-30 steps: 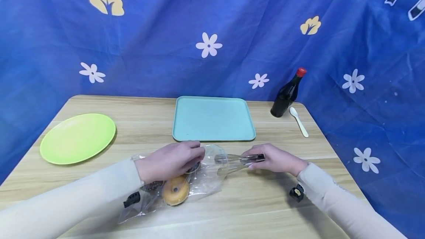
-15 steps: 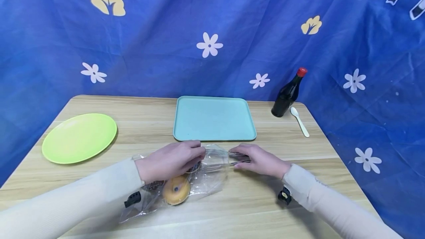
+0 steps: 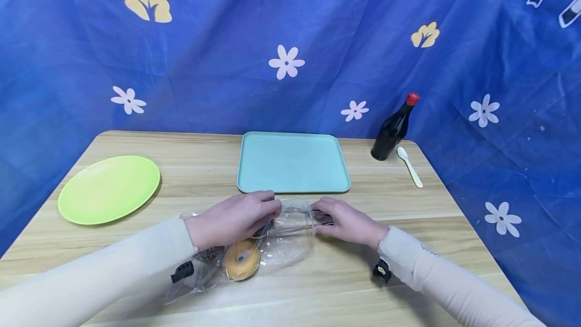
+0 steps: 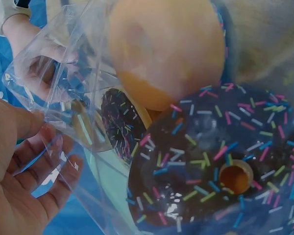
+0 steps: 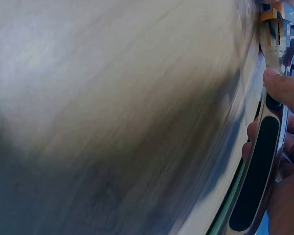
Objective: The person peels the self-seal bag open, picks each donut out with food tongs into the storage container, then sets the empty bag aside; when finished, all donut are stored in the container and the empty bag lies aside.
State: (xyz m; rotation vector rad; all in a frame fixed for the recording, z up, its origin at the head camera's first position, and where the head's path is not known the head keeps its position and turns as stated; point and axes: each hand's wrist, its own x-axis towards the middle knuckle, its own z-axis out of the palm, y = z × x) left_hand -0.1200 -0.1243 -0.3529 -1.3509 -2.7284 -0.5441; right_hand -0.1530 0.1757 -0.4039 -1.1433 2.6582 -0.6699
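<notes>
A clear plastic bag [image 3: 290,249] lies on the table with donuts inside. My left hand [image 3: 240,218] pinches the bag near its opening, thumb against fingers in the left wrist view. Metal tongs with dark grip inlays [image 5: 257,181] are gripped by my right hand [image 3: 347,220], and their front ends reach into the bag's mouth. Through the plastic I see a plain tan donut [image 4: 186,49], a large chocolate donut with coloured sprinkles [image 4: 196,147], and another sprinkled donut [image 4: 118,122]. The tongs' tips [image 4: 83,122] appear right beside that last donut.
A light blue tray [image 3: 292,163] lies behind the hands. To the left is a green plate [image 3: 109,191]. A dark bottle with a red cap [image 3: 391,132] and a white spoon [image 3: 410,168] are at the back right. A blue curtain [image 3: 218,54] hangs behind the table.
My right hand has moved left, sliding the tongs deeper into the bag's opening. My left hand stays where it was on the bag.
</notes>
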